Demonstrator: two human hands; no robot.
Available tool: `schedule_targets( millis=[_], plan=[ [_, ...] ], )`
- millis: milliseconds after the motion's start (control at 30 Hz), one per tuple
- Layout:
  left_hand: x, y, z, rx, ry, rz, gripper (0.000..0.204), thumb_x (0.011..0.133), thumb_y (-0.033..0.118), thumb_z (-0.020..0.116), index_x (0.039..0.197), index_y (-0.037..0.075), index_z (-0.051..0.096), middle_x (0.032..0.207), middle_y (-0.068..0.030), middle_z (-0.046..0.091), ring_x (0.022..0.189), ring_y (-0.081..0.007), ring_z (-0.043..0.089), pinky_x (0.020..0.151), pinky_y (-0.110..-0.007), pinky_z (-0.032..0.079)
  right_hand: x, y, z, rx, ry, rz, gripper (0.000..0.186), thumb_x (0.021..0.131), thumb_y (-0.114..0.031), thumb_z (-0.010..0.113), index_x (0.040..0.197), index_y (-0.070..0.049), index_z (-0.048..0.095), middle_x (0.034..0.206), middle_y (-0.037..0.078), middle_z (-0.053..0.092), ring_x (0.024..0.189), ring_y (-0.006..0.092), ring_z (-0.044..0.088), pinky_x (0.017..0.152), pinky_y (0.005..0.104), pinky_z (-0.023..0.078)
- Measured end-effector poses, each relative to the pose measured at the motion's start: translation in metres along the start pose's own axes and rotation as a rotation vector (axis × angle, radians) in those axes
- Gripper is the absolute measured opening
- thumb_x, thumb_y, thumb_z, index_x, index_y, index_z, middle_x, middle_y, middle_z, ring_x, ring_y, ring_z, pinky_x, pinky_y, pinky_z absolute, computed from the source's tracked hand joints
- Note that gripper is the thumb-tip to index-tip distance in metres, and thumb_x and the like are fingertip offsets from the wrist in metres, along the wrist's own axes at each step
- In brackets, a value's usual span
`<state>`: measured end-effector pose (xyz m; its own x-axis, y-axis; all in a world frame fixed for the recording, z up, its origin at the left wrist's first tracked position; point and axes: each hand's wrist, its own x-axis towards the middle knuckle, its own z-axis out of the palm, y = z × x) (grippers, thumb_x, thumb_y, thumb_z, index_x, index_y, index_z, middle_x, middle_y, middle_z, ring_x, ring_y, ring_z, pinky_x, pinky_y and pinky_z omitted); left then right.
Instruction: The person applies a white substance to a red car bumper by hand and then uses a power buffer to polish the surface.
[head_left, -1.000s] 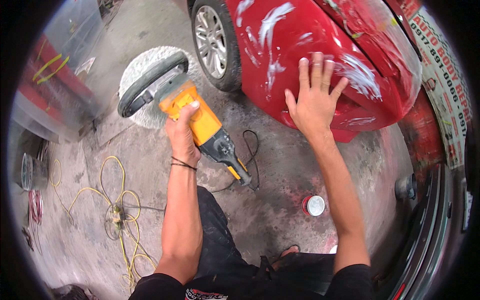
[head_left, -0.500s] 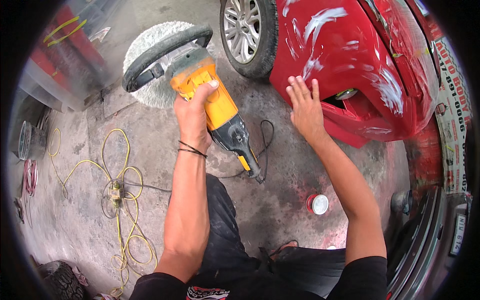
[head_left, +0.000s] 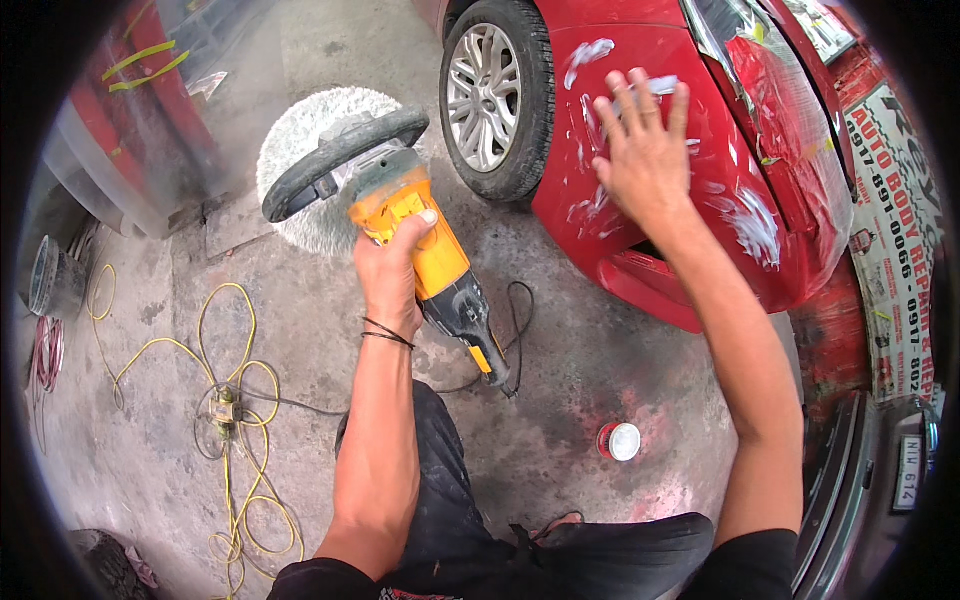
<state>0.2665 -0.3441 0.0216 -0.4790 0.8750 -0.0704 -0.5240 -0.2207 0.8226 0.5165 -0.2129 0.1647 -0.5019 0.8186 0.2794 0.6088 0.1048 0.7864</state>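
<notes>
My left hand (head_left: 388, 278) is wrapped round the yellow-and-black body of a polisher (head_left: 438, 245), thumb on top. The polisher's round white fluffy pad (head_left: 290, 215) faces away from me, partly behind a black loop handle (head_left: 345, 160). Fingers spread, my right hand (head_left: 645, 165) lies flat over the red car bumper (head_left: 640, 268); contact looks likely but I cannot be sure. White compound smears (head_left: 752, 230) streak the paint around it, and the palm hides some of them.
A car wheel (head_left: 490, 100) stands left of the bumper. On the floor are a small open tub of white paste (head_left: 622, 441) and a yellow extension cord (head_left: 250, 340) with an outlet box (head_left: 226, 405). A dark vehicle (head_left: 860, 500) is at the right; a bucket (head_left: 55, 280) stands far left.
My right hand has moved up the bumper, from beside the lower opening to the smeared area. The polisher stays in my left hand, a little lower in view as the view shifts.
</notes>
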Motion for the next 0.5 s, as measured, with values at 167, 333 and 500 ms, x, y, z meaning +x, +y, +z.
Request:
schedule_targets(
  millis=[167,333,500],
  plan=[
    [0.002,-0.004,0.003,0.013,0.008,-0.008,0.049,0.089,0.019,0.085,0.131,0.001,0.067,0.113,-0.0059,0.073,0.1,-0.019,0.073,0.089,-0.036,0.06,-0.006,0.024,0.012,0.067,0.074,0.076,0.087,0.094,-0.062,0.075,0.168,-0.023,0.051,0.183,0.008,0.031,0.172,0.0327,0.014,0.136,0.0714,0.0],
    [-0.002,-0.003,0.0,-0.024,-0.008,-0.04,0.047,0.089,0.018,0.084,0.13,0.001,0.067,0.114,-0.0057,0.074,0.099,-0.019,0.073,0.09,-0.036,0.06,0.004,-0.035,0.028,-0.008,-0.038,-0.082,0.09,0.097,-0.065,0.069,0.172,-0.021,0.045,0.185,0.007,0.027,0.172,0.0323,0.013,0.137,0.069,0.0],
    [-0.008,0.009,0.01,-0.032,-0.032,-0.007,0.047,0.089,0.017,0.084,0.13,0.0,0.067,0.114,-0.0066,0.074,0.099,-0.019,0.073,0.09,-0.036,0.061,-0.008,-0.103,0.084,-0.187,-0.212,-0.267,0.08,0.109,-0.06,0.052,0.176,-0.02,0.035,0.188,0.002,0.018,0.174,0.0312,0.008,0.137,0.0683,-0.004]
  ],
)
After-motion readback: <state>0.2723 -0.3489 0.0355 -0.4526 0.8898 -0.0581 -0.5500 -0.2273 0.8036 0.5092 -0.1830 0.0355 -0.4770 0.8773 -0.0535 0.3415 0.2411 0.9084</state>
